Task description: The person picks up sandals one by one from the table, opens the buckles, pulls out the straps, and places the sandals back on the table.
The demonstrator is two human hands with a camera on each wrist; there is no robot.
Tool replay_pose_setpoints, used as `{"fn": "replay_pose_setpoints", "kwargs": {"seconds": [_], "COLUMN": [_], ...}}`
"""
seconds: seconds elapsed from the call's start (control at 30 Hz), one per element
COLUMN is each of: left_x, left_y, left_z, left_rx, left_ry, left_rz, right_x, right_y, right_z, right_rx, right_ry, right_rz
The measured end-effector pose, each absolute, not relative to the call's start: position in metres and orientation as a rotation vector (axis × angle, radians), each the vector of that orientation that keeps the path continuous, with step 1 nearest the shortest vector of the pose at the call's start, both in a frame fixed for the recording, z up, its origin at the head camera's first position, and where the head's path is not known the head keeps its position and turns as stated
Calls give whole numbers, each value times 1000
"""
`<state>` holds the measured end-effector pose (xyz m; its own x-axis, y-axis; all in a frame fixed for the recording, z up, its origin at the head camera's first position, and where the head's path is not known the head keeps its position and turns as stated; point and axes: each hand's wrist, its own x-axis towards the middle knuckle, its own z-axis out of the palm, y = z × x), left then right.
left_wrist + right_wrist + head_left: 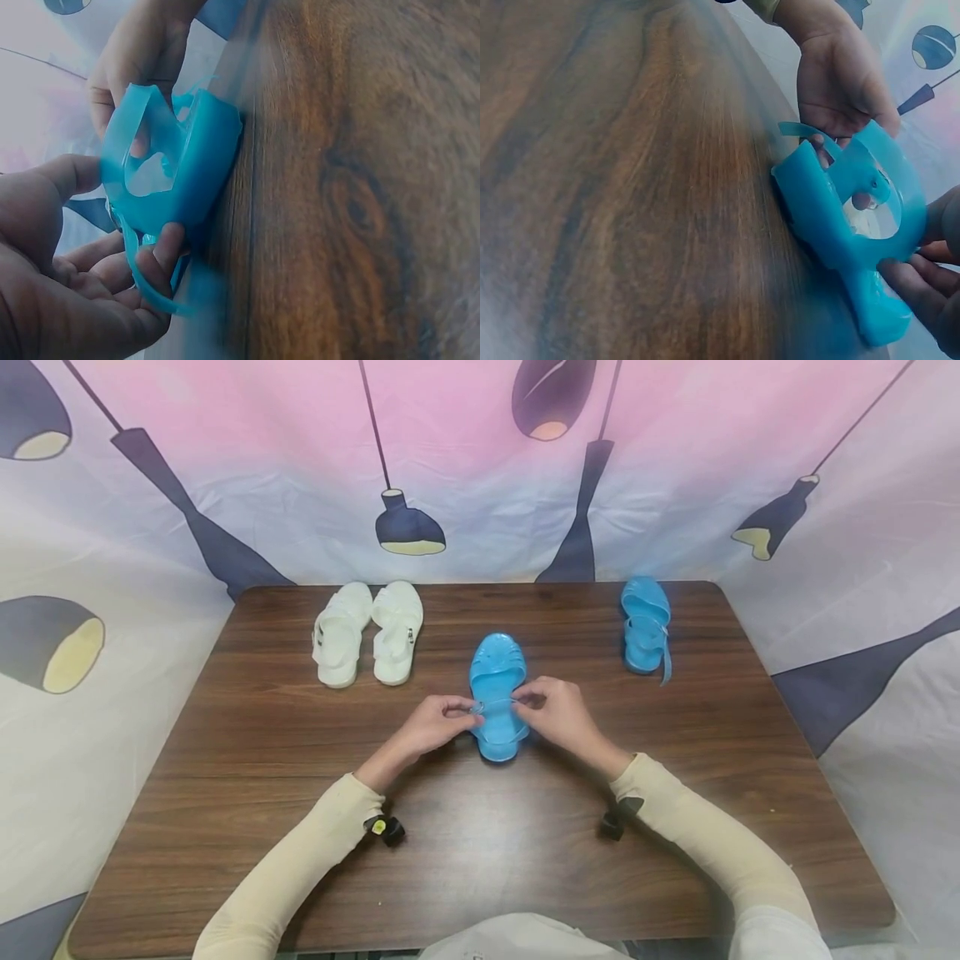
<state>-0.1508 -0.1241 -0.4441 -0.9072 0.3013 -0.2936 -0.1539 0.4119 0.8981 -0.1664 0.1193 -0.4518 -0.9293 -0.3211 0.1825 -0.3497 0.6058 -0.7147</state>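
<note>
A blue jelly sandal [497, 685] lies flat on the wooden table, toe pointing away from me. On its left side my left hand [435, 725] pinches the ankle strap near the buckle [477, 707]. My right hand [561, 717] pinches the strap on the opposite side. In the left wrist view, the strap's loose end [150, 292] curves down by the left fingers. The right wrist view shows the heel band [900, 176] between both hands, with the right fingertips [904, 281] against its side. Part of the buckle is hidden by the left fingers.
The other blue sandal [643, 625] sits at the back right, its strap hanging loose at the side. A pair of white sandals [396, 631] stands at the back left of the brown table [300, 752]. Behind the table hangs a printed cloth [480, 468].
</note>
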Motion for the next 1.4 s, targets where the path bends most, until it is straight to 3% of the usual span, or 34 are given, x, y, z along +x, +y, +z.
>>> {"fn": "replay_pose_setpoints", "kwargs": {"seconds": [0.8, 1.4], "left_x": [-146, -142], "left_y": [-142, -150], "left_z": [-452, -455], "left_rx": [200, 238], "left_ry": [2128, 2186], "left_rz": [1512, 1519], "right_x": [-199, -202], "right_y": [85, 85], "right_z": [-436, -435], "right_rx": [1195, 1143], "right_ry": [-2919, -3056], "right_rz": [990, 1100]}}
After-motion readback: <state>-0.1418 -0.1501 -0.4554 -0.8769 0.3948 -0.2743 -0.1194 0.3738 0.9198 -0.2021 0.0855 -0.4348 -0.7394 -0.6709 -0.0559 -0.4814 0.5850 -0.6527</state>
